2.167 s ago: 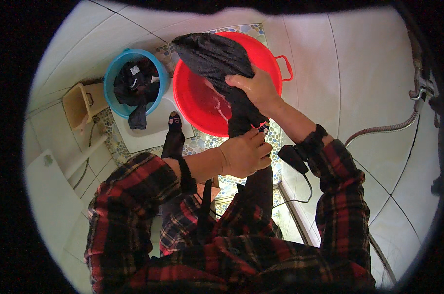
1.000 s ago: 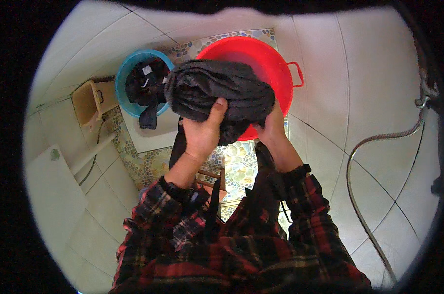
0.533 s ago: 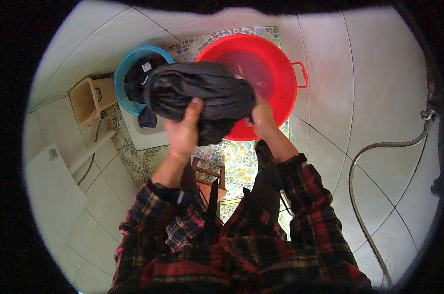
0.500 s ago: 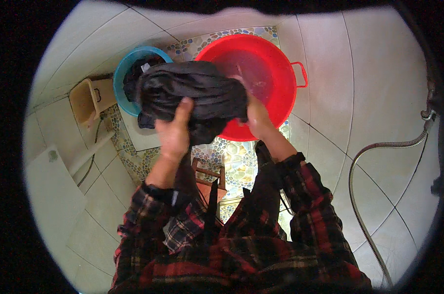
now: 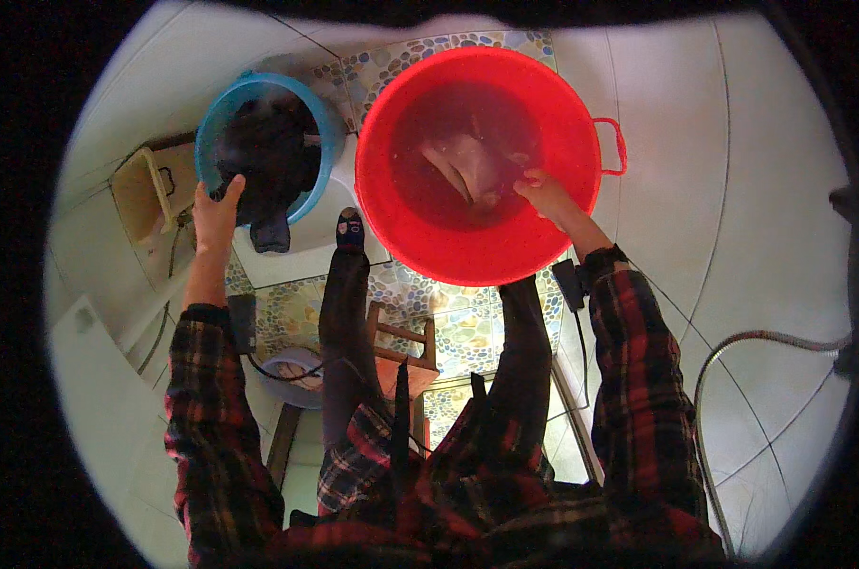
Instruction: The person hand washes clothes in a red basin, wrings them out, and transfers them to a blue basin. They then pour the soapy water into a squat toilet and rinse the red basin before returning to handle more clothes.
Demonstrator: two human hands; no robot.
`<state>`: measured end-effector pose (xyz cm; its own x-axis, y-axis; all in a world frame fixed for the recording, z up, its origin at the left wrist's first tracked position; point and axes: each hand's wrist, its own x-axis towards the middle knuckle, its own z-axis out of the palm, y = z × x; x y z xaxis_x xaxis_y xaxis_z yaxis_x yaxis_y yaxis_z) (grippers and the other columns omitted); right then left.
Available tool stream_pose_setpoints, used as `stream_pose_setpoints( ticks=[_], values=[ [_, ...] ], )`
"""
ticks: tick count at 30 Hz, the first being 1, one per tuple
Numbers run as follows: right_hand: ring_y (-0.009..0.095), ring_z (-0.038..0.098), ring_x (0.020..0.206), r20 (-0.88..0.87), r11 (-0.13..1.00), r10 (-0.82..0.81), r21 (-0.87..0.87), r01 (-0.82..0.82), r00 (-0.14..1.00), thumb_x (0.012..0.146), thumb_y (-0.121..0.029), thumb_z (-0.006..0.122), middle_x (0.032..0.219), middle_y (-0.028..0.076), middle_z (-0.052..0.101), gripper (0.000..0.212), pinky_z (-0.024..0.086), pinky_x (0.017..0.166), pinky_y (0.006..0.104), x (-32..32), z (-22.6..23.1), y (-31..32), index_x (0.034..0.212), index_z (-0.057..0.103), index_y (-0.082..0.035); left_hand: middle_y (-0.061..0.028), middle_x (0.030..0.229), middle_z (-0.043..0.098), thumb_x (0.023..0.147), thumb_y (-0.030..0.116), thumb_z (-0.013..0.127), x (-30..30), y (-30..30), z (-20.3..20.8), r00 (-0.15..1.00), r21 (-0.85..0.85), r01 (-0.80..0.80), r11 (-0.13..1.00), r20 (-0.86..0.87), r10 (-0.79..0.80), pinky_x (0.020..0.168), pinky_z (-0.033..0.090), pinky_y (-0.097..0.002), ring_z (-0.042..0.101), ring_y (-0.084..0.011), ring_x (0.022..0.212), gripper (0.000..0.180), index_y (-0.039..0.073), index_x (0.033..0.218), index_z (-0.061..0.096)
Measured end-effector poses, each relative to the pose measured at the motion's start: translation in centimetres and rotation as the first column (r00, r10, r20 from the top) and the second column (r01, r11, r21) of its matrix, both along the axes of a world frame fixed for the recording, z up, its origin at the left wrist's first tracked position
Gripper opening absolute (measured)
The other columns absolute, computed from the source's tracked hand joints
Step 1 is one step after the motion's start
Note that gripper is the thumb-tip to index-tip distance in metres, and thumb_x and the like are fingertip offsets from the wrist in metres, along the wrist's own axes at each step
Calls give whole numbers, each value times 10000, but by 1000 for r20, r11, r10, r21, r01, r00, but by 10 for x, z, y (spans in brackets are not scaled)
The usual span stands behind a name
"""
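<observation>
My left hand (image 5: 216, 216) is at the near left edge of the blue basin (image 5: 331, 161), thumb and forefinger spread beside dark wet clothing (image 5: 270, 156). Part of that clothing hangs over the basin's near rim. Over the right inner side of the big red basin (image 5: 401, 248), my right hand (image 5: 551, 199) has its fingers loosely bent and slightly apart, with nothing visible in them. Murky water (image 5: 415, 133) partly fills this basin. A pale piece of cloth (image 5: 472, 161) lies in the water, left of my right hand.
A beige bin (image 5: 140, 194) stands by the left wall. Between my legs is a small wooden stool (image 5: 406, 365), with a pale round basin (image 5: 292, 375) left of it. A metal shower hose (image 5: 709, 398) hangs at the right. The red basin's handle (image 5: 610, 147) sticks out rightward.
The dark garment that both hands held bunched between the basins has left them; dark clothing now fills the blue basin. My hands have moved apart, left to the blue basin, right over the red one.
</observation>
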<state>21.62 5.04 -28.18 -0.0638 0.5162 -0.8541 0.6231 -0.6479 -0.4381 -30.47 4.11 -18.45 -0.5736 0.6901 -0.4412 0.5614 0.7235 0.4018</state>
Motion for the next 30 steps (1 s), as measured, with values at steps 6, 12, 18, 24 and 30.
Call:
stream_pose_setpoints(
  ticks=[6,12,18,24,30],
  values=[
    [326,396,1324,-148,966,76,255,-36,986,795,-357,753,1444,191,397,887,360,1074,401,-6,-88,29,1457,272,-15,-241,1238,568,866,377,678,132,-8,-79,947,258,148,955,240,-212,981,420,-394,553,-337,1153,688,-38,1352,424],
    [311,329,1347,261,821,417,303,-484,871,752,-387,764,1472,185,326,961,333,1081,398,-44,-136,40,1472,226,-46,-236,1016,646,928,218,575,195,-20,-108,956,239,126,963,231,-182,787,495,-480,628,-419,945,365,-3,1197,468],
    [260,448,1194,205,758,608,140,-637,767,789,-260,675,1331,137,453,695,408,970,375,-84,-196,-4,1369,362,-40,-252,979,635,934,169,541,188,-18,-109,960,283,208,936,121,-250,734,489,-511,612,-457,889,311,7,1186,457],
    [209,567,1041,-186,931,365,65,-359,912,826,-132,587,1190,89,580,459,483,859,352,-51,-173,-24,1266,498,-34,-269,990,627,935,162,533,191,-20,-108,953,308,226,924,125,-275,741,483,-520,599,-476,892,323,17,1208,438],
    [229,644,912,-272,984,174,19,-175,947,796,-38,562,1045,98,655,375,521,784,375,-43,-43,-3,1170,565,-11,-281,1043,610,932,154,537,190,-17,-106,959,216,198,956,159,-235,802,468,-522,582,-471,957,348,12,1228,424]
  ],
)
